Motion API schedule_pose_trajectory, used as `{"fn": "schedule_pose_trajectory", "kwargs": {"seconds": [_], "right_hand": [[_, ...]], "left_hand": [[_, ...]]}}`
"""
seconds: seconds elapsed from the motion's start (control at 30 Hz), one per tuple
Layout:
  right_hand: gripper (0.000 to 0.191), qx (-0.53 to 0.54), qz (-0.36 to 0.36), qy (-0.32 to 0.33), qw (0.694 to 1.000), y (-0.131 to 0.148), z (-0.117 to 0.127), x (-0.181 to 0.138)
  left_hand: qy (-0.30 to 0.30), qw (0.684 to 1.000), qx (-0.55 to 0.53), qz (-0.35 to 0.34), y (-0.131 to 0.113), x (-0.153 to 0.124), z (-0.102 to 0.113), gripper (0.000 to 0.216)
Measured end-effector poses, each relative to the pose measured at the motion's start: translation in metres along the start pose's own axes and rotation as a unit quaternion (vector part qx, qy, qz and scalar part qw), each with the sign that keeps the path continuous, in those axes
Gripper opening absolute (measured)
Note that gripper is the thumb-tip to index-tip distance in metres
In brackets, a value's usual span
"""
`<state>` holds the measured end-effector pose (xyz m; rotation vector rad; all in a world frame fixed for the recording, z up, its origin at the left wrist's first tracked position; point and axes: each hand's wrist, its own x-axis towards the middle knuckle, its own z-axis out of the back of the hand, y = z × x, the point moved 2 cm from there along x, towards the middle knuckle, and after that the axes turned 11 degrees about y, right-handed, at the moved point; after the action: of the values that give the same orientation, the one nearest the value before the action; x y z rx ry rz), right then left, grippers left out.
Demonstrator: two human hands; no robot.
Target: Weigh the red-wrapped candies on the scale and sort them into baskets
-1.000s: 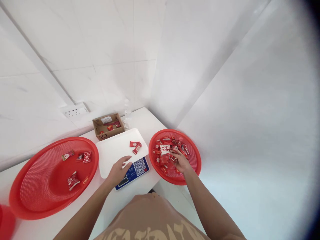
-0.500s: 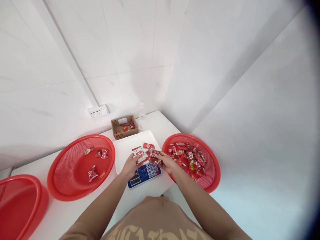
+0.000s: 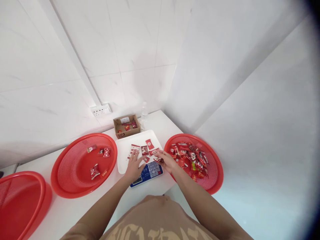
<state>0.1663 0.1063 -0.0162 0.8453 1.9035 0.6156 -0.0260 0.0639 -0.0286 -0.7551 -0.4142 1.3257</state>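
Over the white weighing pan (image 3: 121, 163) of a scale, my left hand (image 3: 134, 167) has its fingers spread, the fingertips at the lower edge of a white-and-red packet (image 3: 134, 150). My right hand (image 3: 167, 162) is bent at the pan's right edge, its fingers closed around a small red wrapped candy (image 3: 157, 159), partly hidden by them. Around the hands lie a dark red packet (image 3: 144, 150), a bright red packet (image 3: 149, 144) and another red packet (image 3: 153, 152). The scale's blue keypad (image 3: 153, 169) shows below, its display partly covered by my left hand.
A red basket (image 3: 218, 173) full of wrapped candies stands right of the scale. Left is a red basket (image 3: 58, 181) with several packets, then another red basket (image 3: 41, 200). Behind the scale are a cardboard box (image 3: 127, 132) with a few packets and a clear bottle (image 3: 144, 110).
The packets bunched between my hands now lie spread apart on the pan. My left hand has let go of the white-and-red packet and opened. The view has shifted slightly.
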Motion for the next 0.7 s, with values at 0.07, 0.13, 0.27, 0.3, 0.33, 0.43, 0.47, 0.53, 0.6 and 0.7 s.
{"fn": "schedule_pose_trajectory", "kwargs": {"seconds": [0.07,0.13,0.27,0.3,0.33,0.43,0.47,0.53,0.6,0.7], "right_hand": [[0.028,0.012,0.006,0.001,1.0,0.002,0.008,-0.011],[0.035,0.021,0.017,0.007,1.0,0.003,0.018,-0.024],[0.044,0.018,0.051,-0.027,0.998,0.006,0.046,-0.046],[0.045,0.016,0.055,-0.048,0.997,0.007,0.054,-0.051],[0.045,0.014,0.057,-0.069,0.996,0.007,0.061,-0.056],[0.039,0.001,0.051,-0.094,0.994,0.007,0.071,-0.066],[0.037,-0.011,0.048,-0.082,0.995,0.006,0.07,-0.068],[0.032,-0.042,0.048,-0.036,0.997,0.004,0.059,-0.071],[0.033,-0.087,0.05,0.02,0.995,-0.002,0.04,-0.071],[0.037,-0.192,0.055,0.078,0.977,-0.017,0.009,-0.072]], "left_hand": [[0.056,0.996,0.067,-0.033,-0.004,-0.002,-0.008,0.038],[0.096,0.989,0.105,-0.041,-0.006,-0.001,-0.012,0.04],[0.099,0.987,0.123,-0.028,-0.004,0.005,-0.009,0.04],[0.09,0.989,0.117,-0.026,-0.004,0.006,-0.007,0.038],[0.08,0.991,0.105,-0.027,-0.005,0.006,-0.006,0.037],[0.063,0.997,0.02,-0.041,-0.015,0.0,-0.006,0.033],[0.07,0.997,-0.028,-0.036,-0.021,-0.004,-0.007,0.034],[0.118,0.984,-0.137,-0.006,-0.035,-0.012,-0.013,0.038],[0.198,0.952,-0.232,0.022,-0.051,-0.021,-0.021,0.043],[0.271,0.909,-0.315,0.039,-0.068,-0.033,-0.029,0.046]]}}
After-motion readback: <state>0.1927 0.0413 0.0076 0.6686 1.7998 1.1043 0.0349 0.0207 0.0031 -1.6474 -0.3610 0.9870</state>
